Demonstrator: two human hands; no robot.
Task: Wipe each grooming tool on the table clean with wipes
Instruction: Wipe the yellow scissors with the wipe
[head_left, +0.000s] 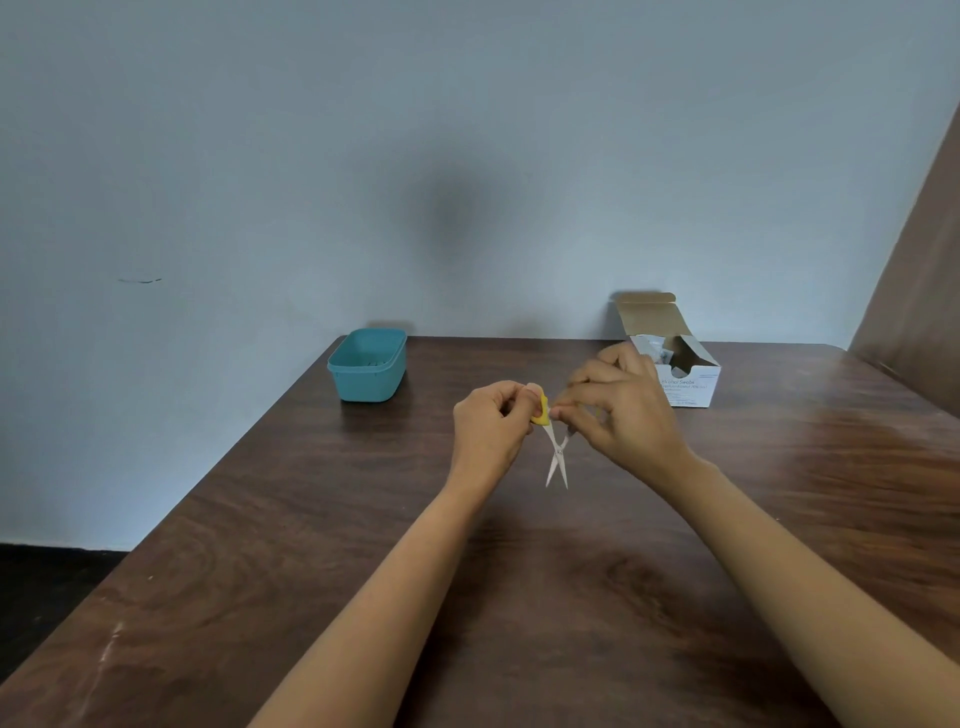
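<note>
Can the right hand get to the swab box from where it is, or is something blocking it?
Probably yes. The right hand is just in front of the open swab box, with only bare table between them. But its fingers are on the scissors, held with the left hand; it must let go first.

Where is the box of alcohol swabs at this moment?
In the head view, the open alcohol swabs box sits at the table's far edge by the wall, right of centre, just behind the right hand, well right of the teal container.
</note>
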